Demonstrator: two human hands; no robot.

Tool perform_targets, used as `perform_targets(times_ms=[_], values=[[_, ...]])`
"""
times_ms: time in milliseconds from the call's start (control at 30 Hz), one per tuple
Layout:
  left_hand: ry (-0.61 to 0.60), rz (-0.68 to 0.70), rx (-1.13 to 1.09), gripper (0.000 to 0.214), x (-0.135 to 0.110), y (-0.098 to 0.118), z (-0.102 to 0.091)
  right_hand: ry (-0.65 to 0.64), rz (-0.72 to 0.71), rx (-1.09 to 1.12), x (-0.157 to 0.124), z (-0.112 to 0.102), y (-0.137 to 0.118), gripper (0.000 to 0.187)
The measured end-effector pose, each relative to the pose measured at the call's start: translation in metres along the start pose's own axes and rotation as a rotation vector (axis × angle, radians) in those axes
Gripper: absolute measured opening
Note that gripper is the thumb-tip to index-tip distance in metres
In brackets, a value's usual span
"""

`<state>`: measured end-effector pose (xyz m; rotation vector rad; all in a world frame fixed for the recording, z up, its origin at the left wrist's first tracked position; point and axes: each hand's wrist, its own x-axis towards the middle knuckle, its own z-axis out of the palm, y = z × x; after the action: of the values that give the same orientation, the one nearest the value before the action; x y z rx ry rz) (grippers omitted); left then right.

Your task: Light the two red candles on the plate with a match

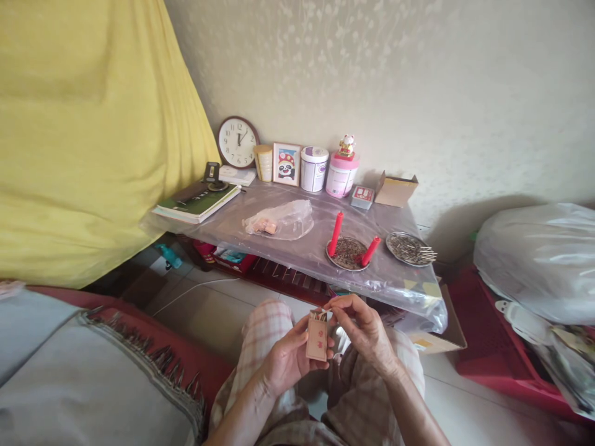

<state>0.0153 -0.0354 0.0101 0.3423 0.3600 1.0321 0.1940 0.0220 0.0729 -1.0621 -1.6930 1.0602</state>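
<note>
My left hand is wrapped round a matchbox with red characters on its face, held over my lap. The box is slid partly out at the top, and match ends show there. Thumb and forefinger of my right hand pinch a thin pale match at that opening; most of it is hidden by the fingers. On the low table ahead, two red candles, a tall one and a shorter, tilted one, stand on a patterned round plate. A second plate carries several matches at its right edge.
A plastic sheet covers the table. A clear plastic bag with something orange-pink lies mid-table. Behind stand a clock, tubs, a picture frame and an open cardboard box. A green book lies left; a red bin stands right.
</note>
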Motion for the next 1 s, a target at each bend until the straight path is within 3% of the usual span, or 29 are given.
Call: perform_targets(times_ms=[233, 1000], values=[[0.017, 0.002, -0.008, 0.031, -0.0027, 0.0017, -0.0017, 0.031, 0.011, 0.025, -0.001, -0.0026, 0.0009, 0.03], [0.01, -0.004, 0.013, 0.034, -0.0022, 0.0033, 0.0015, 0.056, 0.018, 0.049, -0.0027, -0.0024, 0.001, 0.026]])
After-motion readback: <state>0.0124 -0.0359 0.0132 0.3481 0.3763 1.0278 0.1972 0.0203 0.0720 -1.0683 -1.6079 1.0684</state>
